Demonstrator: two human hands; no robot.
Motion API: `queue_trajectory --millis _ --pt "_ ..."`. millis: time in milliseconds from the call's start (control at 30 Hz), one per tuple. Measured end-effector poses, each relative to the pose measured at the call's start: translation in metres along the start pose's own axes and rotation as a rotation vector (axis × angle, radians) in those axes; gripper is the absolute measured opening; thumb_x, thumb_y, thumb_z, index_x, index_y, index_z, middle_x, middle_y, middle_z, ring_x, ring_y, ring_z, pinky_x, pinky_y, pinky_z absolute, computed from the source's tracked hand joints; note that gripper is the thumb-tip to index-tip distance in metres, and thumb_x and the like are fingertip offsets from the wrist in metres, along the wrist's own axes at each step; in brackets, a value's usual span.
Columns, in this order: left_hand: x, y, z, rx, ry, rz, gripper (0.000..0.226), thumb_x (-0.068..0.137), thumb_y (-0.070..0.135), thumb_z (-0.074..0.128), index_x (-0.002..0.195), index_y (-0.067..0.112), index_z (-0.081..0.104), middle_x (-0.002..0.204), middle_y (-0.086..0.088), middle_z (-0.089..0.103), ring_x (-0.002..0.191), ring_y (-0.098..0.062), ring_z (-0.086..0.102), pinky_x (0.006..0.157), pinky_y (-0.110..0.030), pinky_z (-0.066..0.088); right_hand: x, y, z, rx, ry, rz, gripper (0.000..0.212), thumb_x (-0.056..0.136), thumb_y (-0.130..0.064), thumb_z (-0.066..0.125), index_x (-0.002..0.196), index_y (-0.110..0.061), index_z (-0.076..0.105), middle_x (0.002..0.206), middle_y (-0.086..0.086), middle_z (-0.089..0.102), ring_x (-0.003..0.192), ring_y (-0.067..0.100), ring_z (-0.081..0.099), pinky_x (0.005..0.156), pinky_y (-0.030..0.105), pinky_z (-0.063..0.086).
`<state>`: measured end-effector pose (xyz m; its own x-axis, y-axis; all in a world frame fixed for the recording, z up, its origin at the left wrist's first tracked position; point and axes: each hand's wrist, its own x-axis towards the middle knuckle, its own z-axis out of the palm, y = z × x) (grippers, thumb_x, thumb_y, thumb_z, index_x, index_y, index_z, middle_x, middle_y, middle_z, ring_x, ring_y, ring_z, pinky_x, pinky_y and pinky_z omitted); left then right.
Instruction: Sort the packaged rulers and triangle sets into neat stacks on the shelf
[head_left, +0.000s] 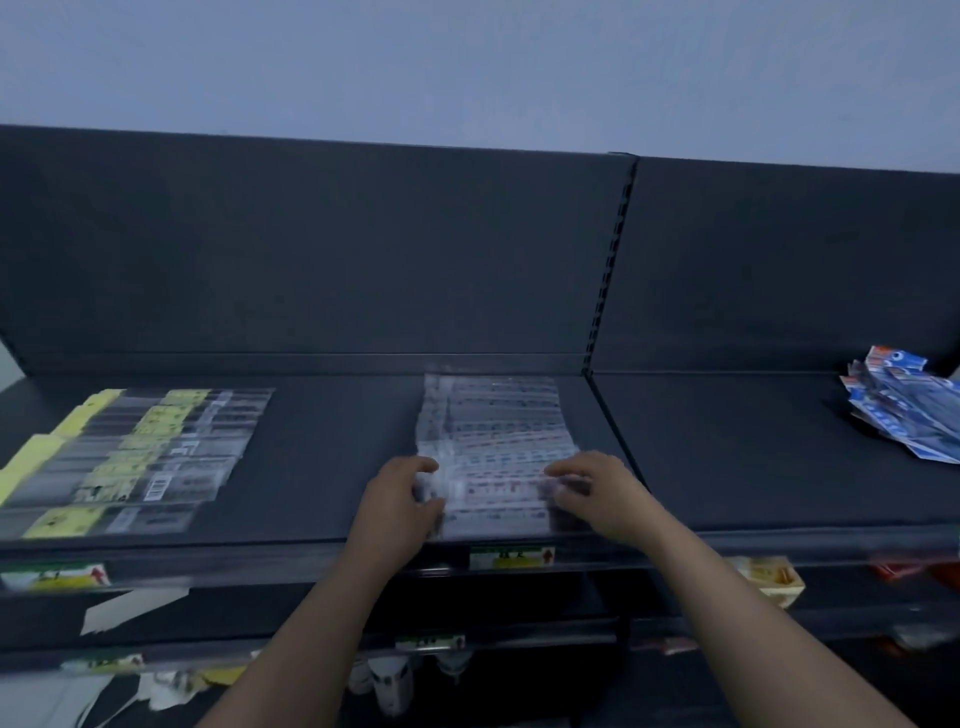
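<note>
clear ruler packs (493, 441) lie overlapped from the back to the front edge of the shelf (322, 441); left hand (402, 499) has its fingers curled round the nearest pack's left end; right hand (597, 493) fingers are bent onto the right end, too blurry to tell pinch from press; yellow-label packs (130, 457) by the left edge, blue packs (904, 415) heaped by the right edge

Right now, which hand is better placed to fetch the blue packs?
Right. The right hand grips the right end of the clear ruler packs, nearer the blue packs in the right-hand bay. The left hand, at their left end, would have to cross over.
</note>
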<state>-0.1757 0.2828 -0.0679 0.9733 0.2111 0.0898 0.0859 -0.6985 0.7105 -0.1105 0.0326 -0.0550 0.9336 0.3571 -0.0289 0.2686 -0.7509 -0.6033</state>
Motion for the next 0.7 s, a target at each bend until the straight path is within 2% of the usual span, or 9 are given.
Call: queue_trajectory --millis 100,200,300,400,500,567,600,667,700 --pt "-0.001 0.0 0.003 0.077 -0.017 -0.016 0.057 0.094 0.035 0.059 0.145 0.019 0.04 0.15 0.0 0.038 0.131 -0.019 0.043 0.104 -0.03 0.037 -0.006 -0.003 0.0 -0.083 0.023 0.04 0.046 0.098 -0.034 0.049 0.142 -0.02 0.043 0.151 0.0 0.032 0.141 0.021 0.024 0.112 0.034 0.03" --pt "0.001 -0.003 0.01 0.147 -0.106 0.001 0.056 0.097 0.035 0.052 0.148 0.019 0.034 0.154 0.0 0.033 0.135 -0.018 0.039 0.107 -0.028 0.033 -0.013 -0.007 0.01 -0.208 -0.085 0.038 0.043 0.1 -0.032 0.044 0.131 -0.003 0.047 0.138 0.011 0.039 0.13 0.03 0.035 0.105 0.037 0.034" --pt "0.005 -0.004 0.008 0.143 -0.073 0.009 0.057 0.096 0.036 0.053 0.147 0.017 0.036 0.153 -0.001 0.034 0.135 -0.019 0.04 0.107 -0.029 0.033 -0.013 -0.004 0.013 -0.263 0.01 0.045 0.039 0.098 -0.041 0.043 0.119 -0.009 0.053 0.134 0.002 0.041 0.132 0.03 0.037 0.101 0.037 0.039" --pt "0.019 0.0 0.003 0.125 -0.002 -0.03 0.055 0.096 0.039 0.052 0.144 0.013 0.038 0.147 -0.005 0.041 0.129 -0.023 0.043 0.101 -0.032 0.037 0.0 -0.001 0.006 -0.217 0.038 0.127 0.059 0.1 -0.045 0.038 0.148 -0.013 0.03 0.16 0.004 0.008 0.148 0.022 0.009 0.116 0.035 0.022" --pt "0.045 -0.002 0.006 0.237 -0.078 -0.076 0.059 0.098 0.046 0.041 0.145 0.012 0.032 0.145 -0.006 0.043 0.128 -0.025 0.044 0.102 -0.037 0.039 0.02 -0.001 0.002 -0.197 -0.004 0.16 0.066 0.1 -0.047 0.036 0.153 -0.013 0.016 0.161 0.006 0.002 0.149 0.02 0.003 0.118 0.033 0.015" --pt "0.055 -0.006 0.012 0.287 -0.172 -0.096 0.061 0.099 0.048 0.037 0.148 0.014 0.028 0.146 -0.005 0.043 0.129 -0.024 0.044 0.106 -0.04 0.036 0.029 0.0 0.005 -0.237 -0.091 0.177 0.059 0.1 -0.045 0.034 0.146 -0.007 0.029 0.158 0.008 0.017 0.146 0.024 0.015 0.115 0.034 0.024" --pt "0.058 -0.008 0.015 0.298 -0.183 -0.093 0.057 0.099 0.047 0.037 0.146 0.015 0.032 0.143 -0.004 0.046 0.127 -0.022 0.046 0.105 -0.039 0.036 0.032 0.002 0.007 -0.289 -0.093 0.168 0.05 0.1 -0.045 0.035 0.131 -0.006 0.043 0.148 0.011 0.034 0.138 0.026 0.031 0.105 0.033 0.034" --pt "0.062 -0.015 0.018 0.284 -0.124 -0.069 0.048 0.098 0.044 0.039 0.136 0.016 0.041 0.133 -0.002 0.053 0.119 -0.021 0.05 0.101 -0.038 0.037 0.036 0.003 0.009 -0.385 -0.004 0.164 0.033 0.099 -0.043 0.038 0.101 -0.013 0.05 0.116 0.008 0.054 0.108 0.025 0.053 0.081 0.031 0.042" --pt "0.065 -0.018 0.018 0.275 -0.076 -0.066 0.048 0.097 0.045 0.04 0.136 0.016 0.042 0.133 -0.002 0.053 0.119 -0.022 0.05 0.102 -0.04 0.037 0.039 0.004 0.009 -0.375 0.053 0.167 0.031 0.098 -0.042 0.04 0.102 -0.014 0.052 0.114 0.007 0.055 0.102 0.024 0.054 0.078 0.031 0.043"
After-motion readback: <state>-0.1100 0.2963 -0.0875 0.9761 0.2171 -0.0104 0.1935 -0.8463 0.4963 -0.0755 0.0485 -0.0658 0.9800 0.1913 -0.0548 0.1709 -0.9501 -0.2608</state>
